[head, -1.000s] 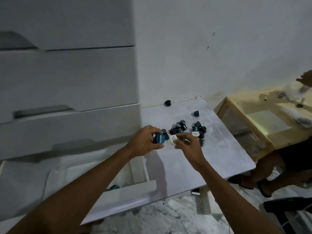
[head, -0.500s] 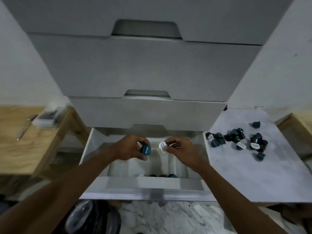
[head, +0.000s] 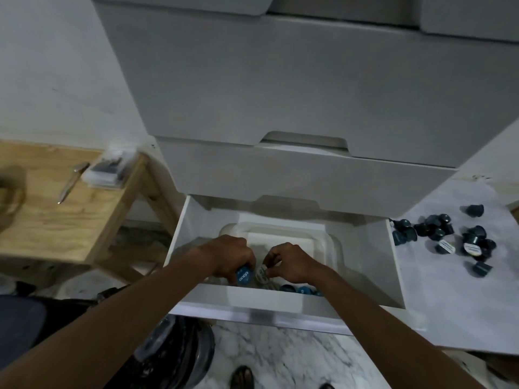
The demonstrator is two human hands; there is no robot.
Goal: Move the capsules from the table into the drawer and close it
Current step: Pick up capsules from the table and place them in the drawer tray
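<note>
Over the drawer's (head: 269, 304) front edge both hands hang low: the left hand's (head: 227, 256) fingers curl round a blue capsule (head: 243, 277), and the right hand's (head: 292, 262) fingers pinch a white-lidded capsule (head: 261, 273). A few other capsules (head: 300, 289) lie inside by the front wall, and a pile (head: 432, 234) sits at the surface's (head: 449, 304) left edge. They look like light, stiff little cups, best pinched by the sides.

Can make out white lettering down the side of the blue capsule (head: 243, 277) pinched by the left hand (head: 227, 256), but cannot read it for blur. Likewise with the small print on the white-lidded capsule (head: 261, 273) pinched by the right hand (head: 292, 262), and with the round printed labels on two lidded capsules (head: 446, 246) toward the table's (head: 449, 304) far left corner.
</note>
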